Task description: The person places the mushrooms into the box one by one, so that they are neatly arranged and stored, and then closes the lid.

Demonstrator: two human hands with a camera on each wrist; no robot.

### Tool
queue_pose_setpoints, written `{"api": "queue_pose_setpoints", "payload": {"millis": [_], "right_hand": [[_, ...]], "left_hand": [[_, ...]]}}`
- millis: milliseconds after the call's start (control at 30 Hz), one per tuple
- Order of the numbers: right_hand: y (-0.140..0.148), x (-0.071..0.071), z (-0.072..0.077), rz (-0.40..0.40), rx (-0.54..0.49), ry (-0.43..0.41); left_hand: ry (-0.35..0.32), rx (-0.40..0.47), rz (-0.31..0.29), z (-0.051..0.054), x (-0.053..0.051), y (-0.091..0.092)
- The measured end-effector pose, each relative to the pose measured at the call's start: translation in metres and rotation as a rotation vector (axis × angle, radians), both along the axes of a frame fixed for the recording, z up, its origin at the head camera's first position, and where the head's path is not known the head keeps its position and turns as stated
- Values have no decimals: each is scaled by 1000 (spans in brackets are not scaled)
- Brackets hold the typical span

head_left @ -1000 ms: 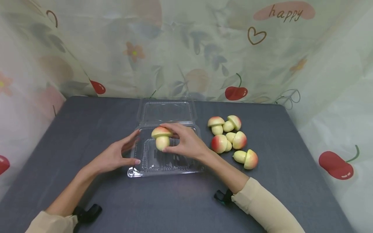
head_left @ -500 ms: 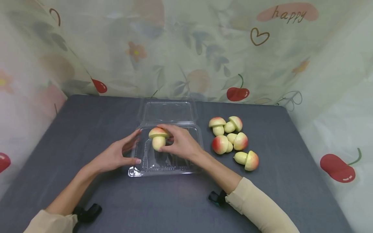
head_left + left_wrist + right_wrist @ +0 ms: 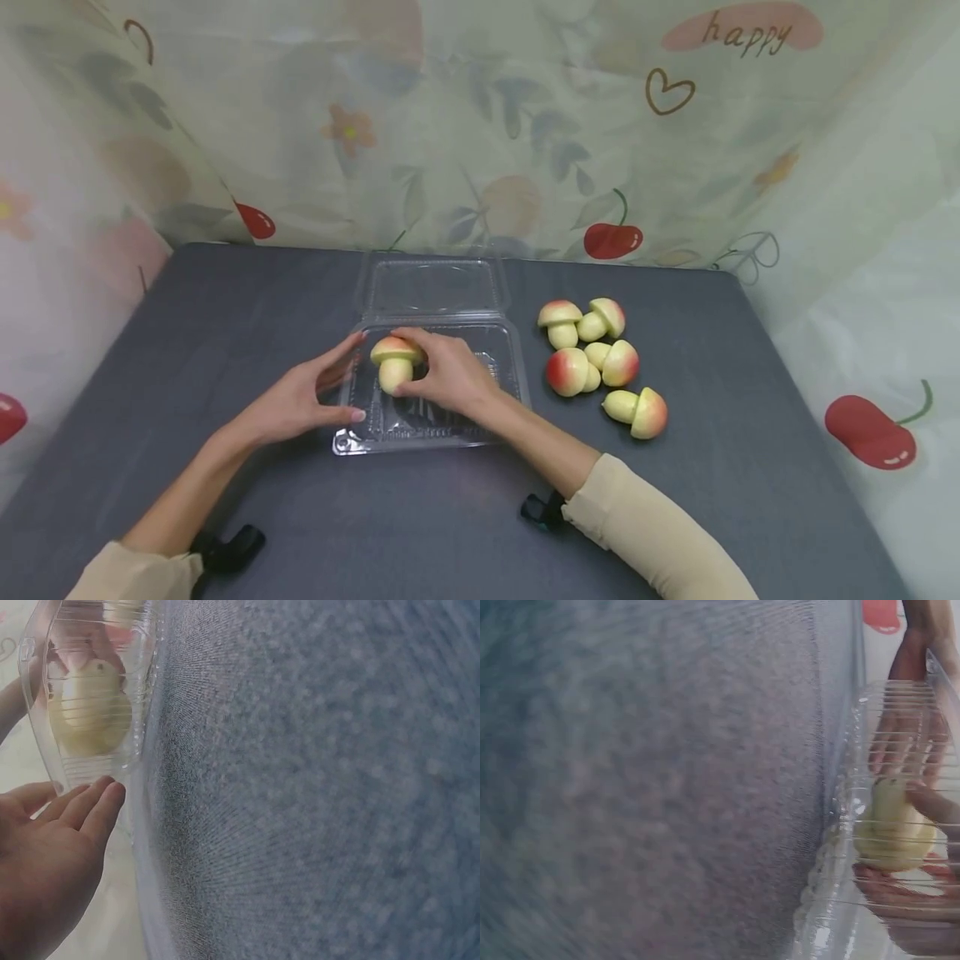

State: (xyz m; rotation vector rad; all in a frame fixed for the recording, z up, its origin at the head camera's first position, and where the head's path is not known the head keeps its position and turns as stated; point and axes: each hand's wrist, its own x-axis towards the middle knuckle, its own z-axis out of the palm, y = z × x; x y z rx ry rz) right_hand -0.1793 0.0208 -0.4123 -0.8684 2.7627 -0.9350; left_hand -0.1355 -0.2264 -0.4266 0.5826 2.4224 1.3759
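A toy mushroom (image 3: 395,364) with a red-and-cream cap and pale stem is pinched between the thumb and fingers of my right hand (image 3: 450,375). It is at the left part of a clear plastic clamshell box (image 3: 517,383), whose lid (image 3: 435,285) lies folded back behind it. Through the box wall the mushroom (image 3: 94,712) shows in the left wrist view, with the right fingers at its stem. My left hand (image 3: 300,400) is at the box's left side, thumb and fingers spread, fingertips against or very near the wall. Whether the mushroom touches the box floor, I cannot tell.
Several more toy mushrooms (image 3: 600,362) lie in a loose group to the right of the box. Everything is on a dark grey table (image 3: 420,525). A patterned curtain (image 3: 480,125) hangs behind and at both sides.
My right hand has carried the toy mushroom to the left and slightly down, toward the left end of the box. The left hand has stayed in place.
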Motion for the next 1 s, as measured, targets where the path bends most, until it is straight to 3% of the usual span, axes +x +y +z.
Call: {"api": "queue_pose_setpoints", "payload": {"millis": [300, 1000], "right_hand": [[-1, 1, -9, -1, -12, 30], [-2, 4, -12, -6, 26, 85]], "left_hand": [[-12, 8, 1, 0, -1, 1], [-11, 24, 5, -2, 1, 1]]}}
